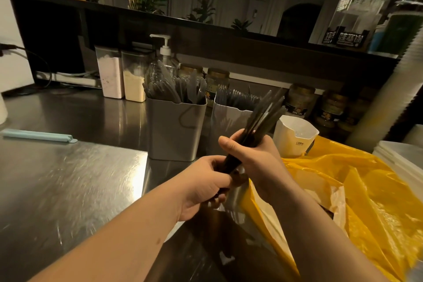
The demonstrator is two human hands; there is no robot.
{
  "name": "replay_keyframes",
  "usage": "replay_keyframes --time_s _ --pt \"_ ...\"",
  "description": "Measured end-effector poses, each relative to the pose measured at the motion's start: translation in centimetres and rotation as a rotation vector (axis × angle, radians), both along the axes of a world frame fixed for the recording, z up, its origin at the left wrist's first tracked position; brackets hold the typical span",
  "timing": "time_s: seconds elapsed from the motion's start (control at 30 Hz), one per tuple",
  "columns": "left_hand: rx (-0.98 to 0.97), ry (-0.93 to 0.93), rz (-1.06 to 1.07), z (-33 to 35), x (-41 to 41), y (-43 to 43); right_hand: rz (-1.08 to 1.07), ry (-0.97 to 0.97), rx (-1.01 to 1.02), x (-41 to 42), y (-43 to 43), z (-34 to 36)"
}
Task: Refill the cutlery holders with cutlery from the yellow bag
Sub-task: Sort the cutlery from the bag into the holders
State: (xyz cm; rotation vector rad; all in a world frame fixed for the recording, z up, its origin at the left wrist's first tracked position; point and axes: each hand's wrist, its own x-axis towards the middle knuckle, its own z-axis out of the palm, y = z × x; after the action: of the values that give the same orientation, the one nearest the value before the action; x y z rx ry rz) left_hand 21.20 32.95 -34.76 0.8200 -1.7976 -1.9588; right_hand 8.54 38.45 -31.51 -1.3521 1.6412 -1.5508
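Both hands hold one bundle of dark plastic cutlery above the steel counter. My left hand grips its lower end, and my right hand wraps the middle. The bundle's upper ends fan out in front of the right grey cutlery holder, which holds several pieces. The left grey cutlery holder stands beside it, packed with cutlery. The open yellow bag lies to the right, under my right forearm.
A white measuring jug stands behind the bag. Powder canisters, a pump bottle and jars line the back wall. A light blue bar lies on the counter at left. White lids are stacked at right.
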Motion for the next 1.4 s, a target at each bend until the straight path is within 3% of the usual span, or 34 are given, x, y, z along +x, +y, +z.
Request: replay_keyframes --time_s 0.2,0.37,0.63,0.77,0.93,1.03,1.2,1.4 --pt "-0.024 -0.012 0.064 0.0 -0.2 -0.2 0.07 0.181 0.055 0.0 -0.4 1.2" --pt "-0.093 -0.036 0.215 -0.2 -0.9 -0.7 0.05 0.037 0.009 -0.1 -0.9 3.9" --pt "-0.174 0.0 0.529 0.1 -1.3 -2.3 0.055 0.258 0.016 1.0 -3.4 5.6" --pt "-0.135 0.153 0.581 0.9 -0.8 -2.3 -0.007 0.191 -0.139 1.3 -5.3 7.8" --pt "-0.164 0.179 0.689 1.0 0.0 -2.6 -0.193 0.1 -0.407 0.5 -9.1 12.3" --pt "-0.219 0.268 0.644 0.7 0.2 -2.2 -0.251 0.263 -0.374 0.4 -11.2 12.1" --pt "-0.31 0.257 0.594 0.3 0.2 -2.1 -0.245 0.475 -0.091 0.7 -13.0 8.7" --pt "-0.308 0.209 0.623 0.6 -0.2 -2.1 -0.263 0.637 -0.124 1.7 -13.1 9.9"
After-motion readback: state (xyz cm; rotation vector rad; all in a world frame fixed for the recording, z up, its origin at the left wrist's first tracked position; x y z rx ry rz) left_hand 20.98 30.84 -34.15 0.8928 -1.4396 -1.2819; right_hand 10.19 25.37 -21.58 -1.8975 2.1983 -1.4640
